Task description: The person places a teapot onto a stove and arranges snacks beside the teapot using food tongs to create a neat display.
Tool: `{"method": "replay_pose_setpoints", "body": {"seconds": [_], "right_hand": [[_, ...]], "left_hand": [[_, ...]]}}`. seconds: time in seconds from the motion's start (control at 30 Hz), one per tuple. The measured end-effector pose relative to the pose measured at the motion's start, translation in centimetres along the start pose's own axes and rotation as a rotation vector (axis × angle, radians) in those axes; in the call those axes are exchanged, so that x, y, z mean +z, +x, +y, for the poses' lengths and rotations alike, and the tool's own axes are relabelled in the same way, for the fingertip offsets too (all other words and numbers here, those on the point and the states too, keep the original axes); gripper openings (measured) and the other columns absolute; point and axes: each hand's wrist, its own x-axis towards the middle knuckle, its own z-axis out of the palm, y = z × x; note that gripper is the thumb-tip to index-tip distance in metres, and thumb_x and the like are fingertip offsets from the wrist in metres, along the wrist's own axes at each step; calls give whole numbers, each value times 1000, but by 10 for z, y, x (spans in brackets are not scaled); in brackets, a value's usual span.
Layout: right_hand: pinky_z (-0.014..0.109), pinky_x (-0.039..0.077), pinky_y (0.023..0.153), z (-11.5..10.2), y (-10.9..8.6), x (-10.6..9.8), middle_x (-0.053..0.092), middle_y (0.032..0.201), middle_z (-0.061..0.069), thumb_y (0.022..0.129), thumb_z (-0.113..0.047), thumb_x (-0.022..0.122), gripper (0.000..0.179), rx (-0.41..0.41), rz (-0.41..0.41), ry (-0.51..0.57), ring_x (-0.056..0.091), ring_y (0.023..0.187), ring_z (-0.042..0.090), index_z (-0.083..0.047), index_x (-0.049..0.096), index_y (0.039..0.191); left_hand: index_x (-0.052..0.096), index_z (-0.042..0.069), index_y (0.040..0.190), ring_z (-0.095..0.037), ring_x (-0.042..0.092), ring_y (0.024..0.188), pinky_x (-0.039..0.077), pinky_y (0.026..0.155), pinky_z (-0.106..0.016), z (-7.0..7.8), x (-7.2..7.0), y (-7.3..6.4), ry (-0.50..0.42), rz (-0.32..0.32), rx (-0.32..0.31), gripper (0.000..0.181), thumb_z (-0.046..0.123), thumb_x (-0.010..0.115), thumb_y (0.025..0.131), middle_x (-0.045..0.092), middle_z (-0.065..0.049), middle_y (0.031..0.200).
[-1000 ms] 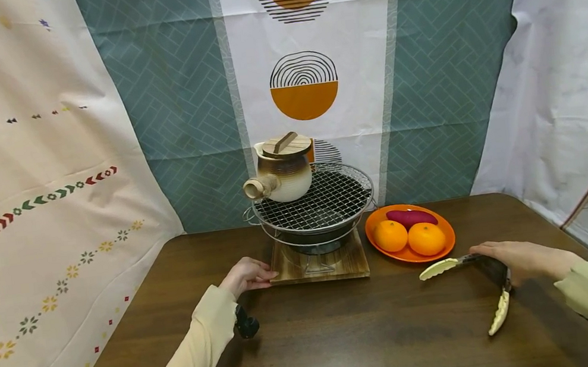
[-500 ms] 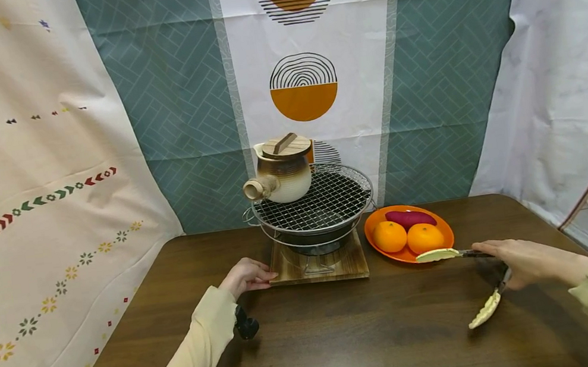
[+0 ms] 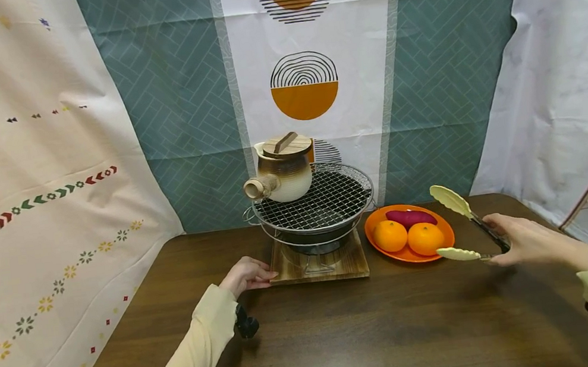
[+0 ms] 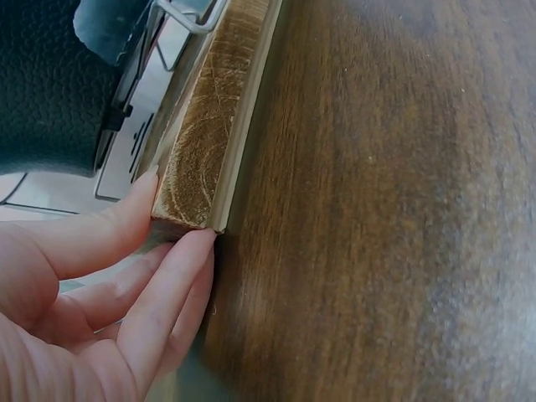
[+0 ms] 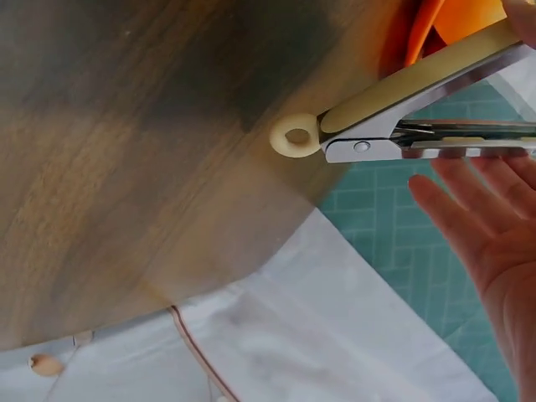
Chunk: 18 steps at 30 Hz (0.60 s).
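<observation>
My left hand (image 3: 247, 274) pinches the near left corner of the square wooden board (image 3: 351, 264). In the left wrist view the thumb lies against the board's upper edge and the fingertips touch its lower corner. On this board stands a round grill (image 3: 328, 201) with a wire mesh top. A clay teapot (image 3: 291, 181) with a wooden lid and side handle sits on the mesh's left part. My right hand (image 3: 528, 242) holds spread metal tongs (image 5: 427, 79) with cream tips between thumb and fingers. The tips point left, beside an orange plate (image 3: 446, 245).
Two oranges (image 3: 426, 238) and a purple sweet potato (image 3: 410, 218) lie on the plate, right of the grill. The dark wooden table (image 3: 353, 339) reaches back to a patterned cloth backdrop (image 3: 183, 99). More cloth hangs at both sides.
The tongs have swung upward and turned in my right hand; one tip now stands above the plate's right edge, the other near its lower right rim. My left hand has stayed on the board.
</observation>
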Motion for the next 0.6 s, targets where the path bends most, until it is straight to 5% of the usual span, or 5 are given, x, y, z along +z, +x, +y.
{"method": "replay_pose_setpoints", "body": {"seconds": [0.17, 0.6], "right_hand": [[28, 45, 53, 1, 2, -1, 59, 81, -1, 54, -33, 86, 67, 73, 17, 35, 52, 66, 8, 0, 52, 101], [29, 41, 52, 2, 5, 0, 53, 76, 1, 59, -28, 85, 61, 195, 60, 87, 48, 64, 13, 0, 48, 98]], "left_hand": [[44, -23, 113, -23, 62, 71, 53, 69, -37, 0, 0, 0, 2, -5, 3, 41, -12, 61, 78, 64, -16, 82], [46, -21, 113, -21, 62, 68, 53, 67, -36, -1, 1, 2, 8, 5, 0, 39, -12, 62, 78, 64, -15, 80]]}}
